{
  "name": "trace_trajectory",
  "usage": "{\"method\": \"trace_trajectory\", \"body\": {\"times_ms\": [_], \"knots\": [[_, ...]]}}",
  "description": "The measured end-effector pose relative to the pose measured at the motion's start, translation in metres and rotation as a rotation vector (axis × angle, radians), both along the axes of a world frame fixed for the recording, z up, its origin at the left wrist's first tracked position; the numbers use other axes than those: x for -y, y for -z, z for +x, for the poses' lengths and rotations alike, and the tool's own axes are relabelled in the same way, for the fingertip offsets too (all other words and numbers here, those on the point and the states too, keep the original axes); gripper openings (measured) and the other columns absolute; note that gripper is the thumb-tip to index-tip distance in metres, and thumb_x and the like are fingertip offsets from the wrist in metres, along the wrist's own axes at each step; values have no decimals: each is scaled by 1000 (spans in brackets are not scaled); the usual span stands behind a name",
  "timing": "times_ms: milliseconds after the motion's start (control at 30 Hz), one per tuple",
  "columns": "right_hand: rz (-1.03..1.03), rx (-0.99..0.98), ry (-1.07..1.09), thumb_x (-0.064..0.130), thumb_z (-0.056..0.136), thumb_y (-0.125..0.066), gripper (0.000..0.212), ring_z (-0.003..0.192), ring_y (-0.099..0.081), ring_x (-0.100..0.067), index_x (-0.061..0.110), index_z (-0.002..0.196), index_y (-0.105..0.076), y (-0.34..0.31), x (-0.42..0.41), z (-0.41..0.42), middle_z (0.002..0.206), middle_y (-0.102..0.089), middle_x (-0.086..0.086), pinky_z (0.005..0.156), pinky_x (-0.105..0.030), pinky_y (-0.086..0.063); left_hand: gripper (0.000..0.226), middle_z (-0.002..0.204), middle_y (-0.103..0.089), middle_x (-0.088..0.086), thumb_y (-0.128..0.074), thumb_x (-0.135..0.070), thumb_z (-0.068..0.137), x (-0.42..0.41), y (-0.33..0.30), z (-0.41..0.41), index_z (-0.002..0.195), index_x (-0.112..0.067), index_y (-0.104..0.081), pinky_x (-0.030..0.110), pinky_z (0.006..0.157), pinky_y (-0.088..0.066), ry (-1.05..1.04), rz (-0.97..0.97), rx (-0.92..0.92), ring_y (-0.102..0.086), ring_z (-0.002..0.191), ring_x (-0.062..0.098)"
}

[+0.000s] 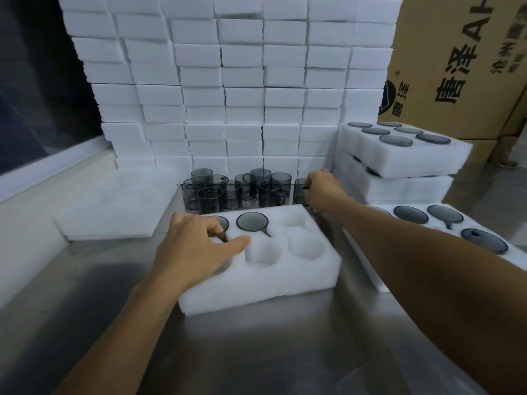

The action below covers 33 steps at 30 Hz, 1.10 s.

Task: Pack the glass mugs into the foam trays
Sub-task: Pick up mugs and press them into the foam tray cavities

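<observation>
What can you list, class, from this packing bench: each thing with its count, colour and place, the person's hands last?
White six-pocket foam tray: one, centre front; two back pockets filled.
Smoky grey glass mugs: about a dozen loose, behind that tray.
Packed white foam trays: three or more, right; two are stacked.
Flat white foam sheet: one, left.
White foam block wall: many, stacked at back.
Brown printed cardboard box: one, upper right.
Steel table: one, grey, beneath everything.
Left hand: grip on the back-left packed mug.
Right hand: grip on a loose mug's handle.

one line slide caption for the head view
Left hand seats a smoky glass mug in the white foam tray while right hand grips another mug.
</observation>
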State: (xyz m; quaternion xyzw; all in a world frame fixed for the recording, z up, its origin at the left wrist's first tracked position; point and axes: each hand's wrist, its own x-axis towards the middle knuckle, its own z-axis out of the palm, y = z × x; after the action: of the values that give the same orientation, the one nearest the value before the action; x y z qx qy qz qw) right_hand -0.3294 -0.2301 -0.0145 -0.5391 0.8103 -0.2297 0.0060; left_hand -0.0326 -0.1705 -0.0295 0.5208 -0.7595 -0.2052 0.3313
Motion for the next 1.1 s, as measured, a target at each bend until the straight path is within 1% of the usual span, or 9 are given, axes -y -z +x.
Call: {"method": "trace_trajectory", "body": {"times_ms": [133, 267, 400, 500, 600, 767, 900, 1000, 1100], "knots": [[-5, 3, -27, 7, 89, -55, 10, 97, -63, -37, 12, 90, -64, -5, -8, 0, 118, -61, -16, 78, -34, -51, 34, 112, -58, -7, -73, -66, 60, -3, -4, 0, 62, -32, -67, 34, 87, -46, 1, 0, 25, -43, 97, 2], [-147, 45, -32, 17, 96, -50, 2, 96, -57, -32, 16, 96, -52, -14, -26, 5, 110, -65, -14, 77, -35, -44, 33, 113, -58, -7, -74, -65, 63, -4, -6, 0, 64, -32, -67, 36, 90, -48, -2, -4, 46, -44, 103, 4], [-367, 127, -111, 22, 93, -58, 3, 97, -61, -27, 23, 92, -55, -22, -54, 25, 91, -65, 1, 82, -37, -48, 35, 114, -59, -9, -73, -66, 64, -4, -6, 0, 66, -31, -67, 34, 88, -46, -6, -4, 75, -39, 102, 0], [-476, 170, -182, 26, 90, -62, 9, 80, -65, -17, 28, 84, -56, -29, -79, 48, 77, -65, 11, 79, -36, -51, 37, 108, -62, -16, -71, -67, 65, -4, -8, 0, 65, -30, -67, 36, 89, -47, 3, -11, 87, -41, 111, 2], [-550, 254, -230, 28, 88, -65, 7, 78, -70, -11, 27, 83, -60, -36, -99, 67, 86, -72, 3, 81, -37, -54, 36, 101, -60, -19, -71, -67, 66, -4, -9, 1, 64, -31, -67, 38, 89, -48, 21, -20, 100, -46, 113, 5], [-578, 295, -282, 26, 84, -72, 8, 78, -69, -9, 31, 80, -67, -40, -119, 92, 92, -68, 12, 78, -38, -56, 37, 96, -61, -24, -73, -68, 64, -4, -11, 1, 65, -32, -66, 40, 88, -51, 38, -43, 93, -57, 105, 7], [-516, 259, -391, 29, 83, -75, 11, 76, -66, 2, 35, 78, -67, -39, -127, 103, 91, -67, 16, 65, -9, -46, 43, 93, -58, -23, -72, -69, 65, -6, -15, -3, 88, -34, -62, 35, 88, -35, -10, -125, 143, -53, 91, 5], [-510, 284, -427, 33, 81, -78, 8, 77, -67, 2, 32, 84, -70, -43, -130, 105, 94, -68, 16, 68, -11, -51, 55, 103, -51, -21, -76, -62, 66, -11, -18, -7, 110, -36, -57, 34, 87, -28, -10, -243, 86, -46, 91, 3], [-487, 300, -483, 34, 76, -83, 29, 80, -68, 3, 32, 99, -65, -47, -136, 108, 97, -66, 22, 72, -16, -55, 65, 111, -56, -22, -78, -56, 68, -17, -23, -12, 125, -38, -52, 27, 92, -42, 145, -293, -84, -54, 101, 1]]}}
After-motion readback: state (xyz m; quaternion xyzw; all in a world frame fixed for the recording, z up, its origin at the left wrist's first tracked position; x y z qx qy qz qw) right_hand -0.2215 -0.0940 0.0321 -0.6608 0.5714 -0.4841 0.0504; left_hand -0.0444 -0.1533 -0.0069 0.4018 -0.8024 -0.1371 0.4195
